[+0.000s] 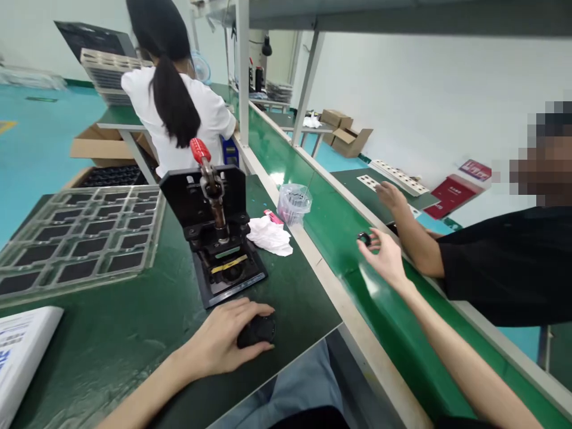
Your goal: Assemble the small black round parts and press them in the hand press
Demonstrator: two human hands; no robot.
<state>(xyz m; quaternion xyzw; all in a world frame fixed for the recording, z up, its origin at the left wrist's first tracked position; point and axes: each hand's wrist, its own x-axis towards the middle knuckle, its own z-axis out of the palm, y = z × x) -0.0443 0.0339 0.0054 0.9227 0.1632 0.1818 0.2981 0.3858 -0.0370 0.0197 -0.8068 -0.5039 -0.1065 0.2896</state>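
Observation:
My left hand (223,339) rests on the green tabletop (111,345), its thumb and fingers closed round a flat black part (258,331). Over the green conveyor belt (333,238), my right hand (385,255) holds a small round black piece (364,238) between thumb and fingertips. Just beyond my left hand stands a black press fixture (227,256) with a red-handled lever (200,150) pointing up and a yellow strip across its base.
A clear tray (154,238) of dark rectangular parts lies left, a white package (27,351) nearer. A crumpled white cloth (270,235) and plastic cup (294,204) stand right of the fixture. One person sits ahead; another's arm (417,247) reaches in from the right.

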